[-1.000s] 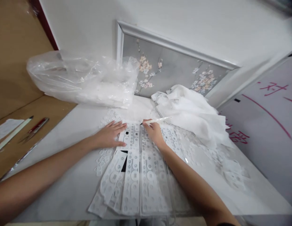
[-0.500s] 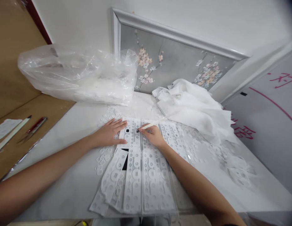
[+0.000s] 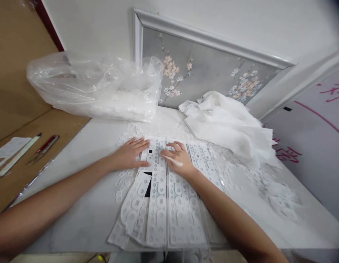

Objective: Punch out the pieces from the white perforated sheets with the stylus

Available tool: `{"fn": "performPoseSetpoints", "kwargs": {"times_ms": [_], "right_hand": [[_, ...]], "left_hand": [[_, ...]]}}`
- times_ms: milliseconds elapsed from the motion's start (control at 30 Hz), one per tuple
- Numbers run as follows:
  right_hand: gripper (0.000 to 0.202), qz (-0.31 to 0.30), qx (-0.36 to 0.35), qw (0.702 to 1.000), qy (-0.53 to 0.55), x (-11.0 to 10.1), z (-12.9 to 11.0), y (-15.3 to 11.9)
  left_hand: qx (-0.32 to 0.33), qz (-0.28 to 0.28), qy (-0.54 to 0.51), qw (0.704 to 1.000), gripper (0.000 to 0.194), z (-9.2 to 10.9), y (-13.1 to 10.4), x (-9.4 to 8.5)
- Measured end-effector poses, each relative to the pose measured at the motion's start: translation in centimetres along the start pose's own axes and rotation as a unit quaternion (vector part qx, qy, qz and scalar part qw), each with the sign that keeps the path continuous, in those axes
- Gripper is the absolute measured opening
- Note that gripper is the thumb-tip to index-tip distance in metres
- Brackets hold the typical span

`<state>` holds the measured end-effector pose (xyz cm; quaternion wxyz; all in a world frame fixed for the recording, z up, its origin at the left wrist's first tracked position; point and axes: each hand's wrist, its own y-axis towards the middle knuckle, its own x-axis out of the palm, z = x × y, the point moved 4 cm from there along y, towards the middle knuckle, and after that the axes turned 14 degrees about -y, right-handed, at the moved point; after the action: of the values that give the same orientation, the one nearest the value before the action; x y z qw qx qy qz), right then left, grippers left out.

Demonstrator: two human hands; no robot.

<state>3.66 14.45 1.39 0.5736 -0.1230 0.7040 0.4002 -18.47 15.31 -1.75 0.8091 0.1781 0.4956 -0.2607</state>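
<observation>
White die-cut strips [image 3: 157,197], punched with rows of round holes and curved slots, lie side by side on the white table. My left hand [image 3: 132,153] rests flat with fingers spread on the left strip's upper part, beside a small black square opening [image 3: 150,151]. Over the middle strips, my right hand [image 3: 178,159] is closed around a slim white stick [image 3: 172,160]; its tip is hard to make out near the strip. A black patch [image 3: 148,184] shows between the fanned strips at lower left. Small white cut-out pieces [image 3: 124,182] lie scattered beside my left hand.
A clear plastic bag [image 3: 98,87] stands at the back left. Crumpled white sheets [image 3: 226,122] heap at the back right, with white scraps [image 3: 281,199] nearer. Red-handled snips or pliers [image 3: 45,148] and a pale strip [image 3: 20,155] lie on brown cardboard [image 3: 68,128].
The white stick has swung from pointing up and right to slanting down across my right hand, whose fingers have lifted and shifted. My left hand stays on the strip. The view has shifted slightly.
</observation>
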Motion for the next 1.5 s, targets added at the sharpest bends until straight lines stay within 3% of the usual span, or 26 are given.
{"fn": "performPoseSetpoints", "kwargs": {"times_ms": [100, 367, 500, 600, 667, 933, 1167, 1333, 1433, 1500], "right_hand": [[0.022, -0.013, -0.037, 0.995, -0.093, 0.0, -0.6, 0.1], [0.025, 0.028, 0.053, 0.990, -0.127, 0.6, 0.1, 0.5], [0.021, 0.052, 0.170, 0.982, -0.057, 0.1, 4.0, 0.4], [0.026, 0.081, 0.280, 0.953, 0.077, -0.5, 7.8, -0.9], [0.029, 0.082, 0.317, 0.932, 0.155, -0.7, 9.1, -2.1], [0.026, 0.009, 0.244, 0.938, 0.247, -0.4, 5.9, -4.1], [0.026, -0.013, 0.230, 0.945, 0.231, -0.6, 6.1, -3.7], [0.019, -0.014, 0.134, 0.988, 0.070, -1.7, 4.3, -4.0], [0.028, -0.037, 0.053, 0.997, -0.043, -1.7, 2.9, -3.8], [0.032, -0.030, 0.072, 0.993, -0.083, -1.7, 3.5, -3.5]], "left_hand": [[-0.006, 0.001, -0.004, 1.000, 0.095, 0.0, 0.1, 0.0], [-0.007, 0.001, -0.015, 1.000, 0.099, 0.0, 0.1, -0.2], [0.005, 0.001, -0.018, 1.000, 0.098, 0.1, 0.0, -0.4], [0.009, 0.006, -0.017, 1.000, 0.095, 0.2, -0.1, -0.5], [0.012, 0.008, -0.014, 1.000, 0.093, 0.2, -0.1, -0.5], [0.014, 0.013, -0.006, 1.000, 0.091, -0.3, 0.1, -0.1], [0.013, 0.007, 0.004, 1.000, 0.090, -0.9, 0.2, 0.3], [0.015, 0.009, 0.006, 1.000, 0.090, -0.9, 0.3, 0.3], [0.014, 0.012, 0.002, 1.000, 0.091, -0.9, 0.3, 0.3], [0.015, 0.013, -0.003, 1.000, 0.092, -0.9, 0.2, 0.3]]}}
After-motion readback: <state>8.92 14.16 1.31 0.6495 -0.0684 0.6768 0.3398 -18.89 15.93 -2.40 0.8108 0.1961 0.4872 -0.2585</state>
